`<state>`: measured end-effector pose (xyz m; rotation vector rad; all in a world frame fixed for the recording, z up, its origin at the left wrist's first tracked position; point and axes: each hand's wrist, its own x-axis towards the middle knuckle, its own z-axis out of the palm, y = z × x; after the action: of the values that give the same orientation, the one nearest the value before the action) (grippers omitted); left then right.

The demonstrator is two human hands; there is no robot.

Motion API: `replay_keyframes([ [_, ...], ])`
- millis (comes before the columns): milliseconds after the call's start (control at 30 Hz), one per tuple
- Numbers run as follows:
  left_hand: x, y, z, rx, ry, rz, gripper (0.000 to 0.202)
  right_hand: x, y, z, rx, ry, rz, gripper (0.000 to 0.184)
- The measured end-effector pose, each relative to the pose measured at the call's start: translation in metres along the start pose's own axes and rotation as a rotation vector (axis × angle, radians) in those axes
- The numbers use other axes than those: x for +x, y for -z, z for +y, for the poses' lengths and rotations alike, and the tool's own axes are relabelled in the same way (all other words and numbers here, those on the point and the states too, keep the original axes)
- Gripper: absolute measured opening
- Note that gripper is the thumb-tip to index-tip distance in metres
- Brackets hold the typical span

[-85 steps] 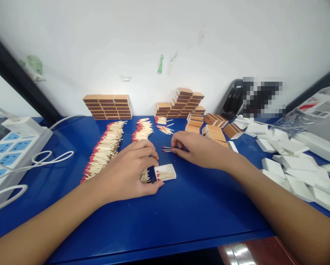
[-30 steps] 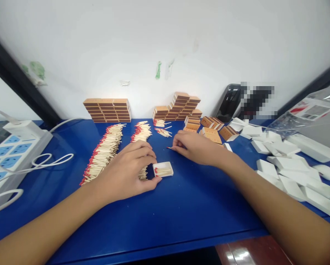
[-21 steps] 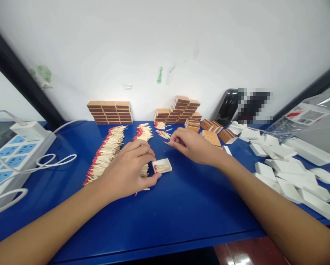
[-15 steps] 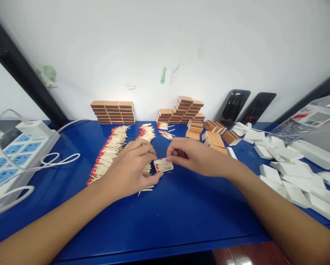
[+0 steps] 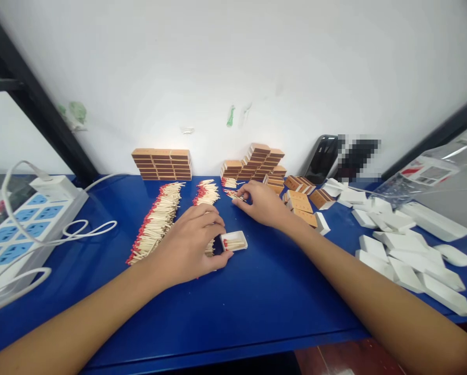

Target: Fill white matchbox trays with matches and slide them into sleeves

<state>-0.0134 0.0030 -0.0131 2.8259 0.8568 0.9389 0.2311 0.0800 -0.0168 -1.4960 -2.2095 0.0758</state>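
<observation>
My left hand (image 5: 196, 242) is closed on the left end of a small white matchbox tray (image 5: 240, 246), thumb at its near corner and fingers at the far side. A few red-tipped matches (image 5: 234, 241) lie inside the tray. Farther back, my right hand (image 5: 260, 202) has thumb and forefinger pinched at a small group of loose matches (image 5: 229, 194). Two long rows of matches lie to the left: a wide row (image 5: 159, 221) and a narrower row (image 5: 207, 192), which my left hand partly covers.
Brown matchboxes stand stacked by the wall at left (image 5: 162, 164) and centre (image 5: 257, 161), with looser matchboxes (image 5: 298, 200) nearer right. White trays (image 5: 409, 255) are heaped at right. A phone (image 5: 321, 159) leans on the wall. A power strip (image 5: 34, 224) with cables lies at left.
My right hand has moved away from the tray, back and slightly left, to the loose matches by the centre stack. My left hand stays at the tray.
</observation>
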Motion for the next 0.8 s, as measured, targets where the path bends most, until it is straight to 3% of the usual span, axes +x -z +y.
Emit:
replay_keyframes([
  [133, 0.000, 0.000, 0.000, -0.001, -0.007, 0.003, 0.021, 0.004, -0.002, -0.006, -0.071, -0.001, -0.067, 0.016],
  [367, 0.000, 0.000, 0.000, 0.003, -0.002, -0.005, 0.020, -0.013, 0.019, -0.004, 0.038, 0.017, -0.252, 0.014],
  [800, 0.000, 0.001, -0.002, 0.020, 0.021, -0.023, 0.022, -0.025, 0.028, 0.000, 0.144, 0.130, -0.313, 0.014],
])
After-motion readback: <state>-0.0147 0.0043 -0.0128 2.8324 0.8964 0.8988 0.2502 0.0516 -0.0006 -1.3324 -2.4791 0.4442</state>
